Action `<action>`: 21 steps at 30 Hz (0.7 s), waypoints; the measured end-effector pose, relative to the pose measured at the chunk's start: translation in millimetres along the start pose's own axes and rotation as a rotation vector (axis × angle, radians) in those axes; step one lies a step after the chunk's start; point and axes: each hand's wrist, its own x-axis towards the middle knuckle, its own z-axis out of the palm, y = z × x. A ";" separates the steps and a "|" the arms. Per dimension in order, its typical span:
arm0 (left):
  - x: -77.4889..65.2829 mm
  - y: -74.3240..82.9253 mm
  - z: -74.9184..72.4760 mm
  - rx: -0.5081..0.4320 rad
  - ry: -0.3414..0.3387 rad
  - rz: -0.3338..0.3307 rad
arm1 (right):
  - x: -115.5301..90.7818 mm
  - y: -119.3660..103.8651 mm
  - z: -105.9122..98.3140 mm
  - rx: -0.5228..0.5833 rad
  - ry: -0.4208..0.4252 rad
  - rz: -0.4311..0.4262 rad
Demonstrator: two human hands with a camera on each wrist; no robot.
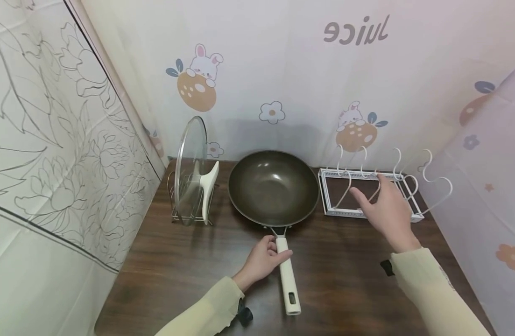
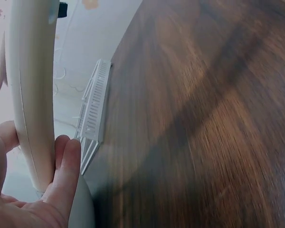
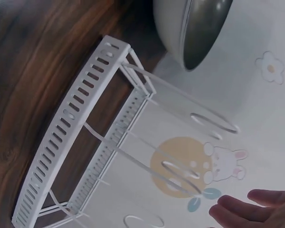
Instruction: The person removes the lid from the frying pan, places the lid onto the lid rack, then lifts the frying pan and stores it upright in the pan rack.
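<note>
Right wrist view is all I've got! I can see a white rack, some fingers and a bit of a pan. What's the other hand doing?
Observer: The left hand is holding the pan by its cream handle.
Operator: Ooh! Which way does that handle point?
Observer: Toward the near side of the wooden table.
Operator: And is there anything on the other side of the pan that I'm missing?
Observer: Yes, a glass lid stands up on its edge, left of the pan in the head view.
</note>
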 end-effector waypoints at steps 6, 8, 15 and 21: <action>5.8 2.2 4.8 -0.024 0.018 -0.014 | -21.5 -3.8 -8.1 0.023 -0.067 -0.070; 7.7 2.7 5.9 -0.022 0.021 -0.009 | -28.6 -4.6 -8.2 0.015 -0.096 -0.087; 10.7 3.0 15.8 -0.078 0.021 -0.013 | -58.1 -7.0 -2.5 0.054 -0.221 -0.109; 14.9 2.0 29.6 -0.213 0.018 -0.019 | -78.9 -4.5 4.1 0.129 -0.296 -0.090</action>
